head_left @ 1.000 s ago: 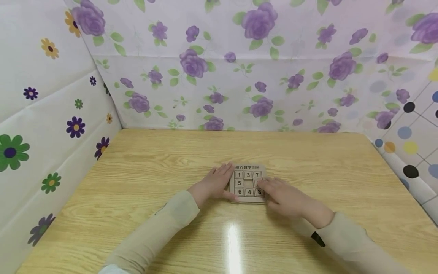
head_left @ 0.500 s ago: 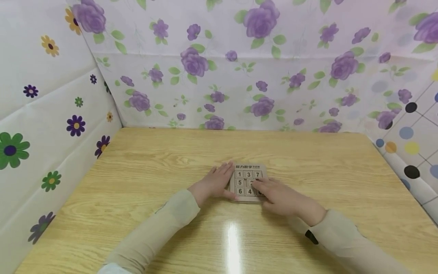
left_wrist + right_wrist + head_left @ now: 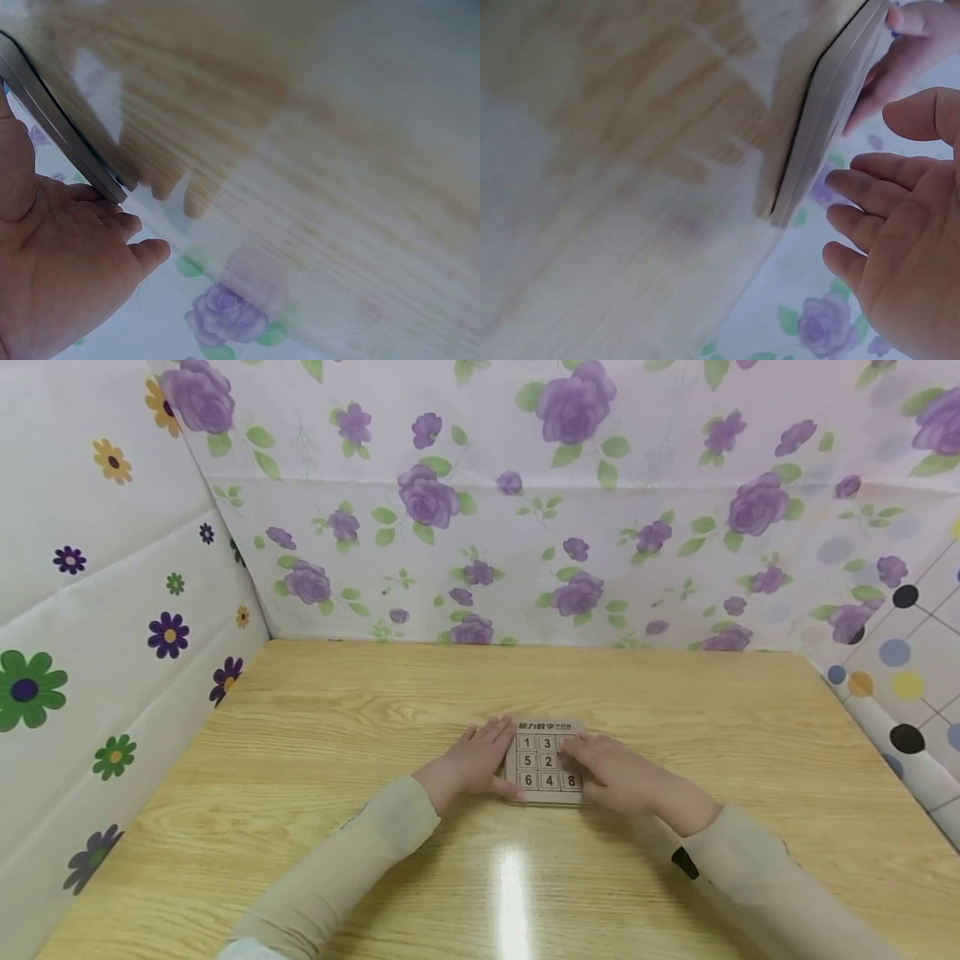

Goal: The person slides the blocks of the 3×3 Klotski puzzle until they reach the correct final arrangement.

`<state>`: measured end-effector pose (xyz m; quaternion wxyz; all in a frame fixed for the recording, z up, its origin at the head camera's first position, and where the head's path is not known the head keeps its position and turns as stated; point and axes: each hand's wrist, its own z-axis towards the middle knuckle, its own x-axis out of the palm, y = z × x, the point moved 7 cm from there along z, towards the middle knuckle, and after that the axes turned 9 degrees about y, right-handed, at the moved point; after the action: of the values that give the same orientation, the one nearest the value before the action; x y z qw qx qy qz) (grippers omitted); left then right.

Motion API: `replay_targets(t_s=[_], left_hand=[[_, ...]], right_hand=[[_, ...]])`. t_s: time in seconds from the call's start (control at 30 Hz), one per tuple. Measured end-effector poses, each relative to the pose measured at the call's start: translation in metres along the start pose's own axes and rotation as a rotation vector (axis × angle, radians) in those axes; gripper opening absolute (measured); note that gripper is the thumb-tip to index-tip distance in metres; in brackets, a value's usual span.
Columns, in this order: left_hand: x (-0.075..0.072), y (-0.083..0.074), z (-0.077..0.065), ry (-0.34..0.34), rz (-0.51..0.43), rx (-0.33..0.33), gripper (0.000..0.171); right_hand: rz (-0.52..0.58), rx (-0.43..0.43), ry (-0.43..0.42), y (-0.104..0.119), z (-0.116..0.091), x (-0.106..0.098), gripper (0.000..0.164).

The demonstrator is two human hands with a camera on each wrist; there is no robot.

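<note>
A sliding number puzzle (image 3: 536, 797) lies flat on the wooden table, with dark Chinese lettering along its far edge. Its tiles show 1 and 3 on top, 5 and 2 in the middle row, and 6, 4, 8 in front. My left hand (image 3: 470, 760) rests against the board's left side, fingers stretched along the edge and thumb at the near left corner. The right hand (image 3: 626, 781) reaches over from the right, its fingertips on the top right tile and covering most of it. In the right wrist view the other fingers (image 3: 855, 225) stay loosely extended beside the board's edge.
The wooden table (image 3: 360, 693) surrounds the puzzle, with a bright light reflection in front. A purple-flowered cloth (image 3: 465, 527) rises at the back. Patterned cloths stand at the left (image 3: 127, 693) and right (image 3: 915, 635).
Tile 2 has slid left from the right column into the centre space under my right hand. The right fingertips have then moved up to the top right tile. My left hand stays put.
</note>
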<state>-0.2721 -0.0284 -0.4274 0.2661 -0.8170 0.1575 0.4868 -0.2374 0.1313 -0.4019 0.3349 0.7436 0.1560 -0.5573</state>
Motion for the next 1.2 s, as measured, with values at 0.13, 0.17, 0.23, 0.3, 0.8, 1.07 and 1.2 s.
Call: replay_targets(t_s=[0.13, 0.17, 0.23, 0.3, 0.8, 1.07, 1.2], left_hand=[[0.0, 0.001, 0.0, 0.008, 0.005, -0.007, 0.113], [0.0, 0.001, 0.0, 0.007, 0.005, -0.007, 0.113], [-0.001, 0.001, -0.001, 0.009, 0.009, -0.012, 0.113], [-0.001, 0.0, -0.001, 0.007, 0.008, -0.014, 0.113], [-0.001, -0.002, -0.003, 0.005, -0.002, -0.016, 0.112], [0.001, 0.0, -0.001, 0.004, 0.002, -0.017, 0.113], [0.001, -0.001, 0.0, 0.0, 0.006, -0.017, 0.113]], right_hand=[[0.006, 0.022, 0.029, -0.007, 0.001, 0.001, 0.055], [0.006, 0.023, 0.032, -0.007, 0.001, 0.002, 0.055], [0.008, 0.022, 0.034, -0.007, 0.0, 0.002, 0.054], [0.004, 0.018, 0.028, -0.005, -0.002, 0.002, 0.053], [0.001, 0.02, 0.039, 0.005, -0.017, 0.008, 0.053], [-0.018, 0.022, 0.034, 0.008, -0.017, 0.003, 0.05], [-0.058, 0.004, 0.005, 0.009, -0.009, 0.0, 0.051]])
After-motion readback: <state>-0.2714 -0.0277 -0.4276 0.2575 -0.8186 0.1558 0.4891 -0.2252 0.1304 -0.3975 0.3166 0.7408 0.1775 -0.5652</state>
